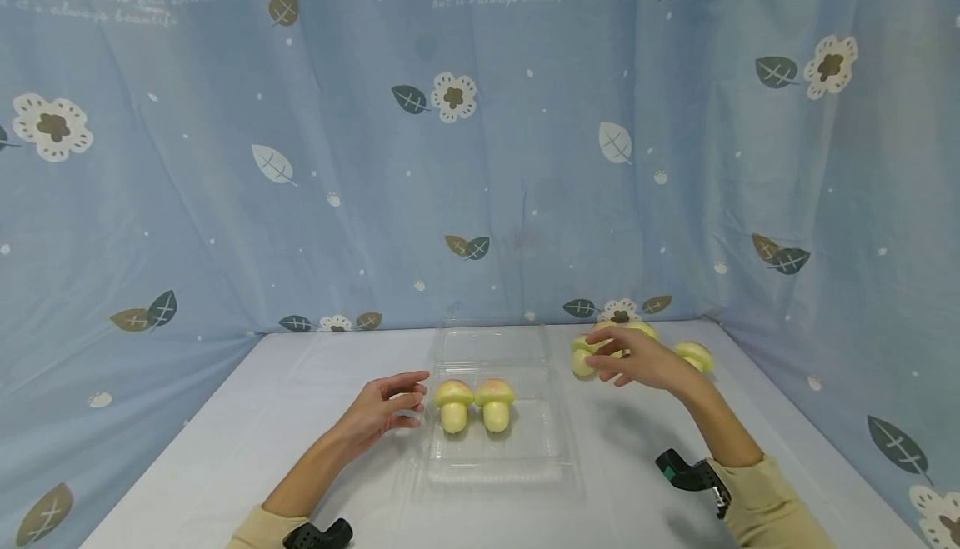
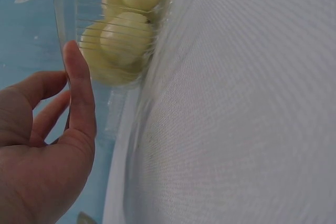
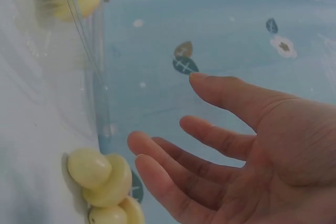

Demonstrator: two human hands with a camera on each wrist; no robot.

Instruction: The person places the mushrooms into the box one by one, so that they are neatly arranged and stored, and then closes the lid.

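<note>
Fingers loosely parted, my left hand is at the left edge of a clear container with two yellow mushrooms inside. My empty right hand opens beside loose mushrooms, far right; a clumsy brush could roll one away.

A white table spreads across the scene, narrowing toward its far edge and widening at the near side; close up, its surface shows a fine woven texture. Around its middle rests a clear plastic box, opened out, one half near and the other far, with the white showing through. Right of it, toward the far edge, lie several pale yellow mushroom-shaped pieces in a cluster, partly covered, so their count is unclear. Another yellow piece lies farther right, near the right edge. Soft shadows fall on the white right of the box.
</note>
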